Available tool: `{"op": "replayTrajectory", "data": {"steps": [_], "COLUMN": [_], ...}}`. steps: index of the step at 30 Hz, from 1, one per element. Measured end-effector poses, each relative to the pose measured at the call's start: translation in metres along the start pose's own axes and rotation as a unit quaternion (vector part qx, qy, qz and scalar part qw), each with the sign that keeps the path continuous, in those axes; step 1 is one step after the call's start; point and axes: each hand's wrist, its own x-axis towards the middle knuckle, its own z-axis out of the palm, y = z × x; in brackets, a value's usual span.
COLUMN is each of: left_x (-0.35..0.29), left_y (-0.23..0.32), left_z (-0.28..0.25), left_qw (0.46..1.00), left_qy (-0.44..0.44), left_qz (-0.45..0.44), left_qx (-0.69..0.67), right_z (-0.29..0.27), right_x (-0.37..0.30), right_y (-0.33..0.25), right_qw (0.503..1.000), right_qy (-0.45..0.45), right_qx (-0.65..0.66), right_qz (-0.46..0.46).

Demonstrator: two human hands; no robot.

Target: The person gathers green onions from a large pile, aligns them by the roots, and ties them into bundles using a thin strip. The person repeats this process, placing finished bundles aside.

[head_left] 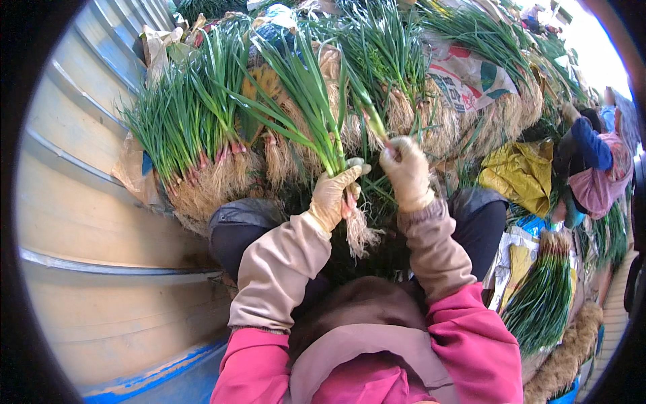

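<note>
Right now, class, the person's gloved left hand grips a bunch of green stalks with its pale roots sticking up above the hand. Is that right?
Not quite: the head view shows the pale roots hanging below the hand, not above it. The gloved left hand does grip a bunch of green stalks.

Bunch (329,145) is gripped in the left hand (335,196), long green leaves (311,97) splayed toward the far side and leaning a bit left, pinkish bases and pale stringy roots (361,232) left dangling on the near side. Just right of it, a yellowish-green stalk (374,120) is pinched by its reddish near end in the right hand (408,174), tilted far-left.
</note>
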Motion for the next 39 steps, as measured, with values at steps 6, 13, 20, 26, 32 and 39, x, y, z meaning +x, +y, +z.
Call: {"op": "replayTrajectory", "data": {"steps": [6,13,20,26,32,39], "left_x": [0.003,-0.012,-0.032,-0.034,-0.034,-0.038], "left_y": [-0.009,0.001,0.014,0.010,0.001,0.007], "left_z": [-0.003,0.005,-0.003,0.000,0.004,0.011], "left_qw": [0.992,0.989,0.986,0.987,0.987,0.988], "left_qy": [0.042,0.011,-0.008,0.035,0.032,-0.005], "left_qz": [-0.060,-0.123,-0.158,-0.127,-0.115,-0.152], "left_qx": [0.108,0.083,0.055,0.089,0.107,-0.012], "right_z": [0.008,0.029,0.072,0.071,0.086,0.013], "right_x": [-0.067,-0.044,-0.030,-0.046,-0.025,0.053], "right_y": [-0.003,0.039,0.020,0.006,0.070,0.044], "right_qw": [0.941,0.609,0.438,0.547,0.923,0.996], "right_qy": [-0.214,-0.298,-0.273,-0.178,-0.116,-0.080], "right_qx": [0.262,0.656,0.783,0.703,0.310,0.025], "right_qz": [0.022,0.332,0.347,0.418,0.196,0.036]}}
